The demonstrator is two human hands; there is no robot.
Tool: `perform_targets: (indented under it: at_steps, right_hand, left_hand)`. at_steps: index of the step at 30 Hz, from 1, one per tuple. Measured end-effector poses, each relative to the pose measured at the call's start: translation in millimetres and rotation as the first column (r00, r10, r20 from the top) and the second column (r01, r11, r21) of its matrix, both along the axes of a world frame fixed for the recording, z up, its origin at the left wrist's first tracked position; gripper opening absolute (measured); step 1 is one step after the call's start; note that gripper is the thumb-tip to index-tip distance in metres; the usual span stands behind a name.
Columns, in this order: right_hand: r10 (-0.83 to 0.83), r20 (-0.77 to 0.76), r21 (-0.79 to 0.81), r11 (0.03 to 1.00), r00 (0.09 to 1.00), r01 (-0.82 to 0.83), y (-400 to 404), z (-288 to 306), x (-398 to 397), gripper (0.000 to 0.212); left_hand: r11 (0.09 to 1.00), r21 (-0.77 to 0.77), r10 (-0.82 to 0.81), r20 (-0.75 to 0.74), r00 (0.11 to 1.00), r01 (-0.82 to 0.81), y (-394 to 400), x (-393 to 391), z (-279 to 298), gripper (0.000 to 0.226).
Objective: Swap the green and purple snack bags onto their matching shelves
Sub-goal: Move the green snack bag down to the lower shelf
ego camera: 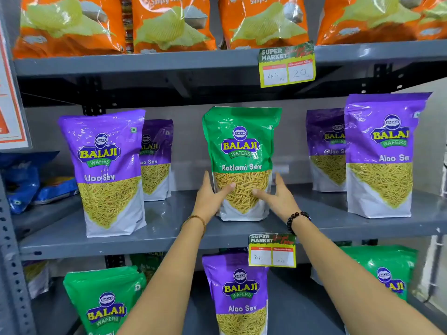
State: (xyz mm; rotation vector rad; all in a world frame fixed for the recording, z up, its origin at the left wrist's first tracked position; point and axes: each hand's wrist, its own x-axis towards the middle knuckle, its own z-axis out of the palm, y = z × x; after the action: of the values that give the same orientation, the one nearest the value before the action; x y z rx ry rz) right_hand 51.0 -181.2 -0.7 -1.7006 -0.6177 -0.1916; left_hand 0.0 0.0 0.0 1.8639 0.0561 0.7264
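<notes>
Shelving of grey painted steel fills the view, its perforated upright (9, 238) running down the 9 o'clock edge and its middle shelf (169, 228) a flat, faintly glossy deck crossing the centre. Along 12 o'clock, puffy orange crisp bags (169, 25) sit in a row, their film crinkled and shiny. On the middle shelf stand tall flat-bottomed pouches of slick plastic with a clear lower window showing thin yellow strands: a purple Aloo Sev pouch (108, 170) at 9 o'clock, a dimmer purple one (157, 158) behind it, and two more purple pouches (379, 155) at 3 o'clock. The green Ratlami Sev pouch (242, 160) stands upright at the very centre among them, its white base on the deck. Below, at 6 o'clock, a purple pouch (239, 293) stands between green pouches at 7 o'clock (104, 303) and 4 o'clock (387, 272). Crumpled blue packets (24, 184) lie at 9 o'clock.

The left hand (210, 197) presses the green pouch's lower left side, thumb across the clear window; the right hand (278, 194) mirrors it on the lower right side. Both are clasped on the pouch low down, so most of it rises above them. A thin cord bracelet (196, 220) circles the left wrist, dark beads (297, 218) the right. Yellow price tags (287, 66) (272, 252) hang from the shelf edges.
</notes>
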Motion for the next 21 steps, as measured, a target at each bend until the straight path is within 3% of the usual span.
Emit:
perform_targets:
  at_steps: [5,14,21]
  right_hand:
    - [0.086,-0.075,0.030,0.996,0.994,-0.084,2.5,-4.8,6.9,0.059]
    - [0.064,-0.022,0.110,0.992,0.998,-0.061,-6.6,-3.9,-3.3,0.047]
    - [0.078,0.062,0.203,0.975,0.995,-0.089,-33.2,6.9,-23.7,0.055]
  left_hand:
    - [0.990,-0.063,-0.130,-0.041,0.991,0.128,9.7,5.0,-13.4,0.063]
    - [0.990,-0.087,-0.106,0.075,0.992,0.112,-1.0,-7.8,-11.8,0.061]
    - [0.989,-0.079,-0.103,0.210,0.972,0.122,-22.2,-34.6,-1.4,0.065]
